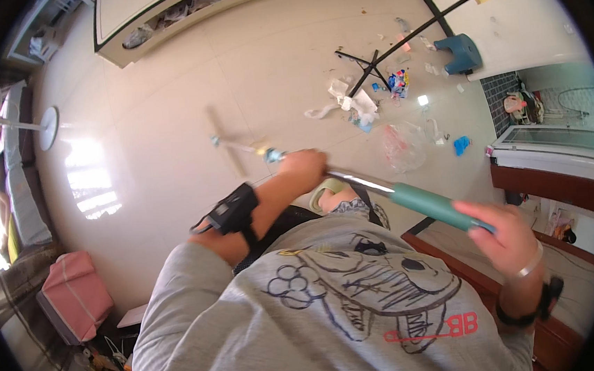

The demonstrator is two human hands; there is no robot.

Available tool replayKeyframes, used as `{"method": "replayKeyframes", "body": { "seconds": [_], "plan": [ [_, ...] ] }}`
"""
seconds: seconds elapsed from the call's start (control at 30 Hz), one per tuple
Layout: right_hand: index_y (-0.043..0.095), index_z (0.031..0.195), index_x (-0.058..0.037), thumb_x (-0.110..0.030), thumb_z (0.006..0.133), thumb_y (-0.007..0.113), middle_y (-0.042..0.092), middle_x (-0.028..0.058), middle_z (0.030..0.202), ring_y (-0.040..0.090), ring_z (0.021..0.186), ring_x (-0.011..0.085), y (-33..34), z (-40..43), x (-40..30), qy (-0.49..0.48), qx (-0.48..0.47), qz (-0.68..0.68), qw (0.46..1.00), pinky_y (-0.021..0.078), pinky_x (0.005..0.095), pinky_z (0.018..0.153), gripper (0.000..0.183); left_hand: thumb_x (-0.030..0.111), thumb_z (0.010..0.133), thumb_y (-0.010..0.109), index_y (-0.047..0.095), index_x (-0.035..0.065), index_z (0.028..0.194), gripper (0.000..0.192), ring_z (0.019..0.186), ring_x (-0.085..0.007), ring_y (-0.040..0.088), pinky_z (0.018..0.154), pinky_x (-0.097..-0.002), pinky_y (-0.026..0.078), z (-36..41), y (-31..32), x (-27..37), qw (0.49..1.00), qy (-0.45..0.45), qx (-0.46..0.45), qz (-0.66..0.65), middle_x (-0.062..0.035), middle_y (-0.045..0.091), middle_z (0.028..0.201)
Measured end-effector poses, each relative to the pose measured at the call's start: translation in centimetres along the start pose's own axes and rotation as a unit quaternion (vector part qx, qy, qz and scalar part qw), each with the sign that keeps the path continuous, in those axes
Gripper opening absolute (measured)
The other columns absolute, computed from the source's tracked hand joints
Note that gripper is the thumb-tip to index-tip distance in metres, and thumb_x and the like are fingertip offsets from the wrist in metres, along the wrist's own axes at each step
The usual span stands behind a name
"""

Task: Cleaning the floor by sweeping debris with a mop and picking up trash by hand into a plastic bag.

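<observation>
A long-handled floor tool with a metal pole (362,181) slants across the view in front of me. My left hand (303,168) is closed around the pole, near blue and yellow fittings. At the upper right end of my body, my right hand (502,232) holds the end of the green grip (429,204), with the index finger lying along it. The tool's narrow, pale head (227,144) is down by the tiled floor, blurred; whether it is a squeegee or a flat mop I cannot tell. A green slipper (327,191) on one foot shows below the pole.
Paper scraps (364,104), a clear plastic bag (404,145) and a blue crumpled piece (461,145) litter the floor. A black stand (371,67) and a blue stool (458,53) stand beyond. A low cabinet (147,14) is at the top; a round white base (49,128) is left.
</observation>
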State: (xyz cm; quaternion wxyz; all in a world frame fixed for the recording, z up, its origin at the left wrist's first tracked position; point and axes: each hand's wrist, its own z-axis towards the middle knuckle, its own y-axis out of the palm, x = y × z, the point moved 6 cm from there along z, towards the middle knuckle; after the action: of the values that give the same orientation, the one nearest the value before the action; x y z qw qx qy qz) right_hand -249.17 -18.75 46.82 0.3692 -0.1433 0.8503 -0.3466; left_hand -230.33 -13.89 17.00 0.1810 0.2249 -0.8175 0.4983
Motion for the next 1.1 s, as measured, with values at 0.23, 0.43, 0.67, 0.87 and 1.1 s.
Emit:
{"method": "replayKeyframes", "body": {
  "seconds": [0.23, 0.43, 0.67, 0.87, 1.1],
  "plan": [
    [0.055, 0.114, -0.0172, -0.014, 0.076, 0.056, 0.056, 0.0109, 0.076, 0.055, 0.066, 0.0296, 5.4, 4.3, 2.4, -0.073, -0.045, -0.093, 0.992, 0.0455, 0.0392, 0.061, 0.038, 0.023, 0.073, 0.058, 0.057, 0.0091, 0.082, 0.016, 0.085, -0.0296, 0.058, 0.071, -0.0410, 0.047, -2.0, 5.4, -5.7, 0.997, -0.065, -0.031, 0.028, -0.0122, 0.059, 0.087],
    [0.056, 0.112, -0.0130, -0.006, 0.074, 0.057, 0.060, 0.0144, 0.089, 0.057, 0.072, 0.0323, -1.6, -0.8, 14.2, 0.002, 0.006, -0.054, 0.998, 0.0468, 0.0356, 0.066, 0.039, 0.016, 0.072, 0.057, 0.059, 0.0079, 0.085, 0.016, 0.087, -0.0294, 0.059, 0.073, -0.0405, 0.049, 8.8, 7.9, 6.1, 0.998, -0.020, -0.044, 0.046, -0.0119, 0.061, 0.087],
    [0.053, 0.111, 0.0042, -0.009, 0.076, 0.050, 0.060, 0.0183, 0.096, 0.059, 0.083, 0.0209, -12.5, -11.3, 22.3, 0.182, 0.085, -0.069, 0.977, 0.0462, 0.0310, 0.071, 0.038, 0.018, 0.073, 0.058, 0.062, 0.0084, 0.084, 0.015, 0.084, -0.0289, 0.061, 0.069, -0.0406, 0.049, 24.4, 6.4, 27.6, 0.987, 0.147, 0.058, -0.037, -0.0119, 0.063, 0.085],
    [0.051, 0.114, 0.0053, -0.015, 0.078, 0.048, 0.056, 0.0137, 0.109, 0.053, 0.091, 0.0171, -16.4, -15.8, 25.7, 0.210, 0.118, -0.038, 0.970, 0.0418, 0.0282, 0.081, 0.041, 0.020, 0.074, 0.058, 0.063, 0.0105, 0.086, 0.016, 0.088, -0.0276, 0.060, 0.071, -0.0399, 0.049, 24.6, 3.3, 33.0, 0.970, 0.216, 0.100, -0.049, -0.0096, 0.062, 0.089],
    [0.049, 0.116, 0.0041, -0.014, 0.079, 0.050, 0.056, 0.0138, 0.104, 0.056, 0.082, 0.0152, -7.9, -8.5, 25.0, 0.150, 0.012, 0.170, 0.974, 0.0454, 0.0263, 0.074, 0.041, 0.031, 0.071, 0.064, 0.064, 0.0112, 0.084, 0.024, 0.080, -0.0290, 0.061, 0.065, -0.0421, 0.049, 12.5, 5.7, 17.7, 0.995, 0.086, -0.052, -0.026, -0.0091, 0.063, 0.083]
  ]
}}
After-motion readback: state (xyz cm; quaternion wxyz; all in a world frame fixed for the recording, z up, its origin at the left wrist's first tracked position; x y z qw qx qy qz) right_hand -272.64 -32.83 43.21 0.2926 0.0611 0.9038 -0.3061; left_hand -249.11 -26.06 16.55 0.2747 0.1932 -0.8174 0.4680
